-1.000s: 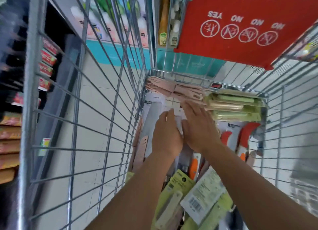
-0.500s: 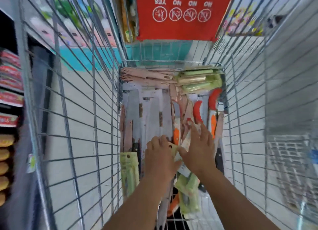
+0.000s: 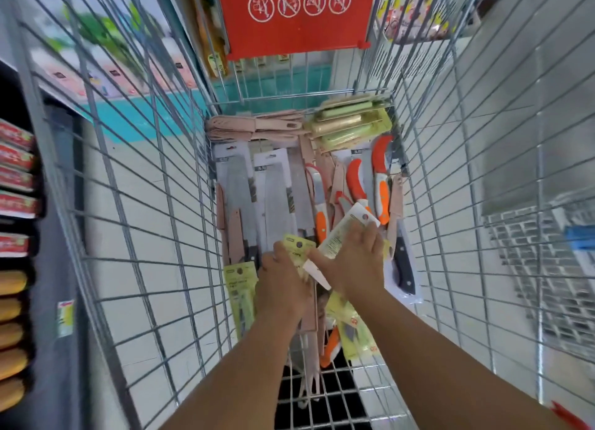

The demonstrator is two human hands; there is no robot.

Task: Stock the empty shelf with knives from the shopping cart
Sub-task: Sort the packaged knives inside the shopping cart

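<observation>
Both my hands reach down into a wire shopping cart (image 3: 180,223) whose floor is covered with packaged knives. My right hand (image 3: 352,265) grips a white-and-yellow carded knife pack (image 3: 346,231), its top tilted up to the right. My left hand (image 3: 283,280) holds a yellow-green carded knife pack (image 3: 297,247) beside it. Grey carded cleavers (image 3: 254,194) lie at the left. Orange-handled knives (image 3: 365,185) lie at the right. A black-handled knife (image 3: 402,262) rests along the right wall. Pink sheathed knives (image 3: 254,128) and boxed green ones (image 3: 351,122) are stacked at the far end.
A red flap (image 3: 296,14) with round pictograms hangs at the cart's far end. Store shelving with red and yellow packets (image 3: 14,178) stands to the left. Another yellow knife pack (image 3: 241,294) lies by my left wrist. White floor tiles show through the mesh.
The view has tipped further down into the cart. My right hand has lifted the white-and-yellow pack off the pile, and my left hand now holds the yellow-green pack.
</observation>
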